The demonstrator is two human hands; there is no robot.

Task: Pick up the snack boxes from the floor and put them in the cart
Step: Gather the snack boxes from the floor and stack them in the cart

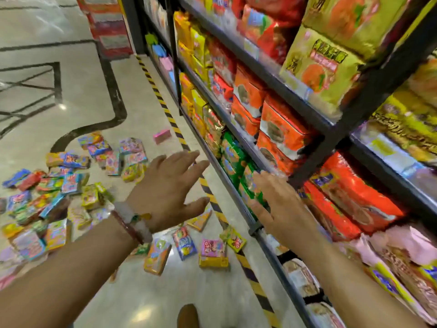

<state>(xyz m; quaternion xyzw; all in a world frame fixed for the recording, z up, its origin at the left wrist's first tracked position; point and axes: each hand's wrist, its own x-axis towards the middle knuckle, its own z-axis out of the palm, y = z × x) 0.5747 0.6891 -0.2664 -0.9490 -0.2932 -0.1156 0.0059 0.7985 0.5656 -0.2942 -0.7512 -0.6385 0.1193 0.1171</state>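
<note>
The snack boxes (71, 190) lie scattered on the pale floor (78, 95), most heaped toward 9 o'clock, with a looser few at 6 o'clock just beside the yellow-and-black striped tape (165, 110); one pink box (162, 136) sits apart near 11 o'clock; the heap runs off the left edge, so its full spread is cut off, and the print on the boxes is too blurred to read; no cart shows in this view

The left hand (165, 188) hangs above the floor at centre with its fingers (186, 157) straight and spread, gripping nothing; beaded bracelets (132, 223) circle its wrist, and the forearm covers some boxes beneath it; the right hand (276, 202) reaches toward 3 o'clock, fingers extended and holding nothing, in front of the green packets (234, 159) on a low shelf; whether its fingertips touch the packets or the shelf rail (236, 197) cannot be told, since motion smears them

The dark shelf rack (369, 98) fills the right side, stacked with orange, yellow and red packs, all blurred; its upper and right parts are cut off; a brown shoe tip (188, 316) pokes in at 6 o'clock, mostly out of frame; a red stack (106, 24) at 12 o'clock is too smeared to identify
</note>
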